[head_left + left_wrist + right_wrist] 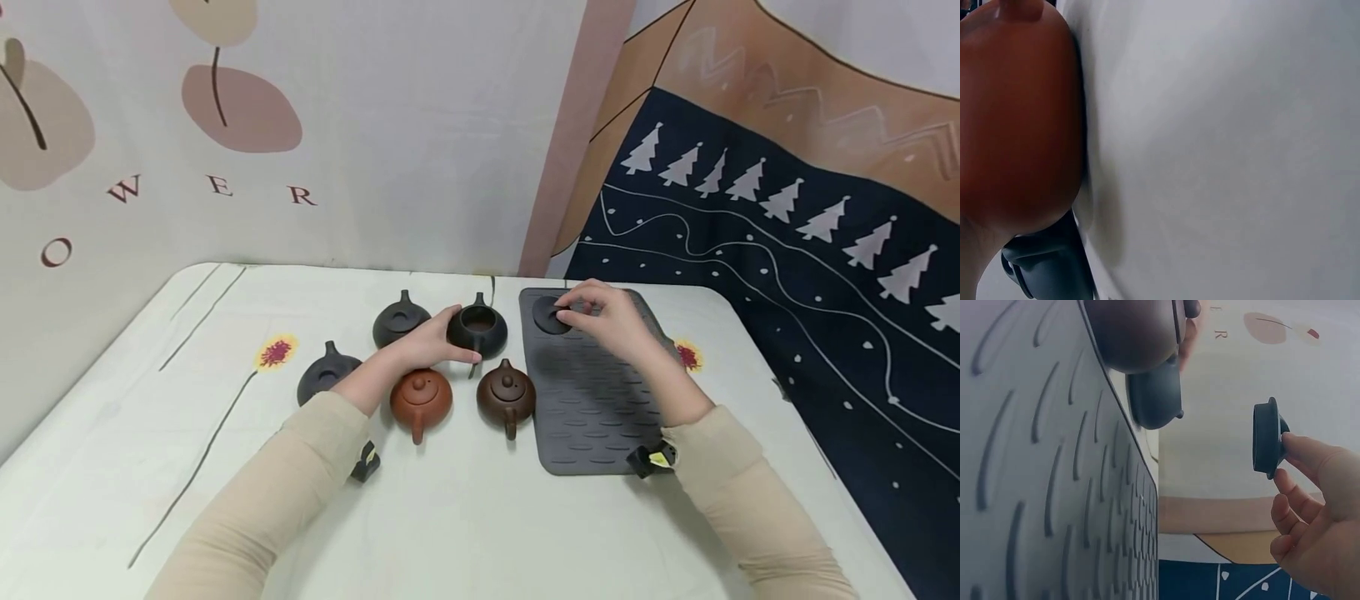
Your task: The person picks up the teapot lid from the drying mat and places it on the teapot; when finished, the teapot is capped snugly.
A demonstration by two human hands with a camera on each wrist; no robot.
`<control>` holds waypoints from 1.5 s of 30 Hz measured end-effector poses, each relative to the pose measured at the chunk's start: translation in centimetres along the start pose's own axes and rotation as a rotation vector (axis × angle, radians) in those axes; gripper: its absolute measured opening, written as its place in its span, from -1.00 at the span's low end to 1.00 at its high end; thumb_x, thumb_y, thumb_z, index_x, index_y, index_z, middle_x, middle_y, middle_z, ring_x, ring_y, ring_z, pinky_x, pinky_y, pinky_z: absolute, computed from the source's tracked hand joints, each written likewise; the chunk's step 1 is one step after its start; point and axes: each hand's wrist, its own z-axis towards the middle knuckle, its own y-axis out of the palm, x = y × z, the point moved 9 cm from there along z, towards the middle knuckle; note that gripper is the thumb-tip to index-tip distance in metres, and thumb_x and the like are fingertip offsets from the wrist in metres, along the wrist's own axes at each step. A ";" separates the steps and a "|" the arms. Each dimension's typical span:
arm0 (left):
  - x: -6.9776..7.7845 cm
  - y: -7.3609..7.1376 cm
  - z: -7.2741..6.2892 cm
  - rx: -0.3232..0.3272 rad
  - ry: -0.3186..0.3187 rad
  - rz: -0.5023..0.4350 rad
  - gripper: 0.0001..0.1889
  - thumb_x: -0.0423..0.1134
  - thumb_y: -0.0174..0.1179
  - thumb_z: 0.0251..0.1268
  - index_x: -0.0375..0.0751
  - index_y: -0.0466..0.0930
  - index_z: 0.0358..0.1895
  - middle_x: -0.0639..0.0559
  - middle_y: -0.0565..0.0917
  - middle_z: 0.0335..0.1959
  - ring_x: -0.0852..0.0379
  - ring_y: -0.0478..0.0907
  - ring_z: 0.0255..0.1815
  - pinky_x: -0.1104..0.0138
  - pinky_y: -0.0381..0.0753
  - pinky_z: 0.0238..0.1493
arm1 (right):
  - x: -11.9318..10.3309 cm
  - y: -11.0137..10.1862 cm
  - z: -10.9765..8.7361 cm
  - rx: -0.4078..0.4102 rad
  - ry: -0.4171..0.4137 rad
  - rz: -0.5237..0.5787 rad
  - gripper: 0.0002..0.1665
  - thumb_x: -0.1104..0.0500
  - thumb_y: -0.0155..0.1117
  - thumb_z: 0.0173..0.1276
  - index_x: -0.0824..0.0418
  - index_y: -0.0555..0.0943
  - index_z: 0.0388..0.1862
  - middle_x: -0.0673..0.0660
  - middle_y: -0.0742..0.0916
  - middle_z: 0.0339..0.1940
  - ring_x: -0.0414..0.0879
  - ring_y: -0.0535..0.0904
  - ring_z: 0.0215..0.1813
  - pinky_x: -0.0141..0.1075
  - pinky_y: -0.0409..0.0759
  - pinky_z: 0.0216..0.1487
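Note:
My left hand (427, 340) grips a black teapot (491, 343) from its left side, thumb at the front. The pot's round top opening is uncovered. Over the far end of a grey ridged mat (585, 425), my right hand (606, 315) pinches a black teapot lid (550, 317) by its knob. The right wrist view shows this lid (1265, 439) held in the air, apart from the mat. A reddish-brown teapot (422, 400) with its lid on stands just in front of my left hand; it fills the left side of the left wrist view.
A dark brown lidded teapot (507, 394) stands beside the mat's left edge. Two dark grey lidded teapots stand to the left, one at the back (400, 321) and one partly behind my left forearm (324, 371). A white flowered cloth (465, 517) covers the table.

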 end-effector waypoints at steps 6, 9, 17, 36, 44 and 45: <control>-0.1 0.0 -0.1 0.002 -0.003 -0.002 0.11 -0.06 0.43 0.08 -0.32 -0.20 0.52 -0.24 0.02 0.49 -0.09 -0.01 0.48 0.05 0.07 0.39 | -0.2 1.3 1.2 -0.007 0.002 0.025 -0.84 0.22 0.35 0.30 0.22 0.72 -0.16 0.08 0.63 -0.16 -0.03 0.39 -0.32 -0.17 0.38 -0.38; -0.1 -0.1 -0.1 0.005 -0.006 0.005 0.12 -0.05 0.43 0.08 -0.32 -0.20 0.51 -0.25 0.03 0.49 -0.09 0.00 0.47 0.06 0.07 0.39 | -0.2 2.1 1.8 -0.013 -0.009 0.042 -0.85 0.22 0.36 0.28 0.22 0.72 -0.18 0.08 0.63 -0.20 -0.02 0.39 -0.35 -0.17 0.38 -0.40; -0.1 -0.1 -0.3 0.004 -0.011 0.006 0.11 -0.03 0.43 0.08 -0.31 -0.19 0.51 -0.25 0.05 0.48 -0.10 0.03 0.46 0.05 0.09 0.38 | -0.6 4.4 3.3 -0.038 -0.042 0.053 -0.86 0.23 0.38 0.26 0.23 0.73 -0.21 0.10 0.66 -0.17 0.00 0.40 -0.38 -0.20 0.39 -0.42; -0.2 -0.1 0.0 -0.003 -0.021 0.007 0.10 -0.02 0.41 0.10 -0.30 -0.19 0.51 -0.25 0.07 0.47 -0.09 0.06 0.45 0.03 0.11 0.37 | -1.0 8.2 5.5 -0.074 -0.042 -0.003 -0.85 0.20 0.38 0.27 0.21 0.74 -0.21 0.06 0.67 -0.23 -0.04 0.37 -0.40 -0.25 0.35 -0.42; -0.2 -0.1 0.0 -0.005 -0.015 0.012 0.10 -0.03 0.41 0.10 -0.32 -0.19 0.51 -0.26 0.05 0.48 -0.11 0.05 0.45 0.01 0.11 0.37 | -0.6 9.3 6.2 -0.109 -0.013 -0.017 -0.84 0.18 0.35 0.30 0.20 0.74 -0.19 0.07 0.67 -0.19 -0.04 0.38 -0.37 -0.25 0.36 -0.39; -0.2 -0.1 0.1 -0.006 -0.016 0.010 0.10 -0.02 0.41 0.10 -0.31 -0.19 0.51 -0.26 0.05 0.48 -0.11 0.05 0.45 0.01 0.11 0.37 | -0.5 9.4 6.3 -0.114 -0.009 -0.021 -0.84 0.17 0.35 0.30 0.20 0.74 -0.19 0.07 0.67 -0.19 -0.04 0.39 -0.37 -0.25 0.36 -0.39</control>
